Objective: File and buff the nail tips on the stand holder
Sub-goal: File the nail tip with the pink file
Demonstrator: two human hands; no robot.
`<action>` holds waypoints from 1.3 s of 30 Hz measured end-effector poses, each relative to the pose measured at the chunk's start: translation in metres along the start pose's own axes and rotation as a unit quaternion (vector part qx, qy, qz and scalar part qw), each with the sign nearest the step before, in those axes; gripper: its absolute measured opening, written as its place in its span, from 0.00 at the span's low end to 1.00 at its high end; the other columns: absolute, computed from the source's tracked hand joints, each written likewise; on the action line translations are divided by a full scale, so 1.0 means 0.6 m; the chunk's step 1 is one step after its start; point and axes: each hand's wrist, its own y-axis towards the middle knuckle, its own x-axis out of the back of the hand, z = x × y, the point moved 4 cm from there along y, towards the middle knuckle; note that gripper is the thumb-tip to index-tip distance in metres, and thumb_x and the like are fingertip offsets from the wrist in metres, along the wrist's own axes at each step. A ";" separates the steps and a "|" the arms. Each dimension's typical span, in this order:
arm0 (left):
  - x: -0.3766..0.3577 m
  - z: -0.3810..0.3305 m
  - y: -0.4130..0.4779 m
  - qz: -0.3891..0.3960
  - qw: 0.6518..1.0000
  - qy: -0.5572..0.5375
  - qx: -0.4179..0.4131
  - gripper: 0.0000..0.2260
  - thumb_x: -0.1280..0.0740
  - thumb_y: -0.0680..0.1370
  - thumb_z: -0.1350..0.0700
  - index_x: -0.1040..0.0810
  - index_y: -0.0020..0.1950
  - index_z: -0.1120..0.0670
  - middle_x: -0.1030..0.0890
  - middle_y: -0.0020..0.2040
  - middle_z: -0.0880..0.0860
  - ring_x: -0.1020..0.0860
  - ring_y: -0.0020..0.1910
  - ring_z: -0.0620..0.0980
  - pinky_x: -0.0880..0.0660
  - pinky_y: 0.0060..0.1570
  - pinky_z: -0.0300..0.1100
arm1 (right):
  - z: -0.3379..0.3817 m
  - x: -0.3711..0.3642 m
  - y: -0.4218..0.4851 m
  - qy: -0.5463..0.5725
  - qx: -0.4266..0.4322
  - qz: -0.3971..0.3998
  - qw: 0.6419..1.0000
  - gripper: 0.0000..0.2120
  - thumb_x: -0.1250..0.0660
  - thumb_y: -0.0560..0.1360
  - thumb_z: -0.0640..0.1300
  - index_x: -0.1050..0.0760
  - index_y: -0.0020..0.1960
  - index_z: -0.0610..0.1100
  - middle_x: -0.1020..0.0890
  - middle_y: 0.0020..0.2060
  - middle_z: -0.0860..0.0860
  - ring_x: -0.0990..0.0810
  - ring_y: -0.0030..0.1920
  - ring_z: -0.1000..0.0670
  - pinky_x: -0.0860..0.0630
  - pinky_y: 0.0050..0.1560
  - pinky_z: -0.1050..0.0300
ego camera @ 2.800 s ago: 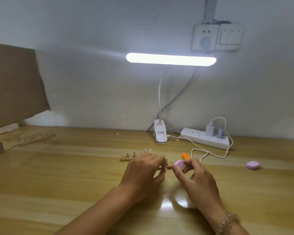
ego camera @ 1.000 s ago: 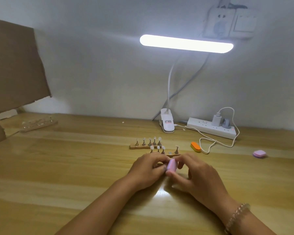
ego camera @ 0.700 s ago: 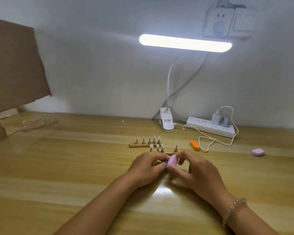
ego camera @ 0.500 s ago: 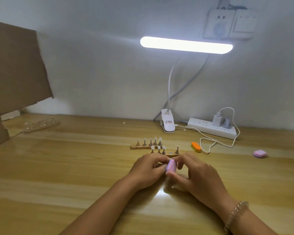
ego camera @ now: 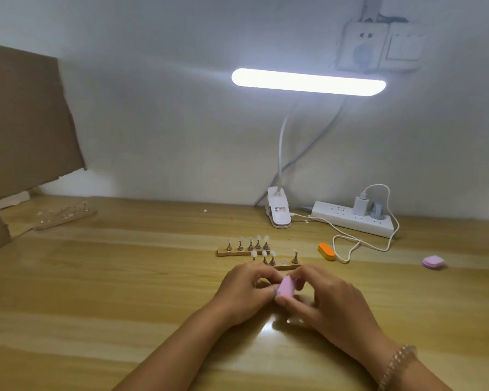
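The pink buffer block is between my two hands, just in front of the near stand holder. My right hand pinches the block, with the thumb under it and the fingers over it. My left hand is curled against the left face of the block. What it grips I cannot tell, because its fingers hide it.

A few seconds ago my left hand was on the near holder and the block waited to the right of it. Now both hands are joined closer to me, and in the last second the block only tilted a little. The near holder shows one bare round spot among its pegs. So I judge that one tip was taken out and is now being buffed.

The other nail tips stand on this holder and on the far stand holder behind it, probably still waiting. An orange block lies near on the right, and a second pink block lies well apart.
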 end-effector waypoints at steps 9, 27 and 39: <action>0.000 0.001 0.001 0.003 1.000 -0.007 0.002 0.05 0.26 0.76 0.52 0.13 0.50 0.46 0.20 0.47 0.42 0.20 0.52 0.44 0.22 0.56 0.49 | -0.010 0.007 0.003 0.013 -0.036 -0.021 0.999 0.18 0.36 0.70 0.69 0.26 0.47 0.55 0.24 0.43 0.61 0.27 0.35 0.57 0.28 0.35 0.58; -0.002 -0.003 -0.004 0.011 0.999 0.035 -0.028 0.08 0.33 0.80 0.54 0.16 0.56 0.46 0.16 0.53 0.42 0.25 0.41 0.37 0.34 0.41 0.34 | 0.005 0.004 -0.001 -0.006 0.014 -0.019 1.000 0.20 0.36 0.69 0.69 0.26 0.48 0.53 0.24 0.42 0.60 0.27 0.34 0.57 0.27 0.32 0.55; 0.001 -0.007 -0.007 0.022 0.999 0.038 -0.026 0.08 0.33 0.81 0.52 0.16 0.56 0.45 0.18 0.46 0.39 0.29 0.33 0.34 0.35 0.38 0.37 | -0.010 0.009 0.004 0.008 -0.006 -0.054 0.998 0.19 0.35 0.69 0.68 0.27 0.46 0.53 0.25 0.41 0.60 0.27 0.34 0.56 0.28 0.32 0.55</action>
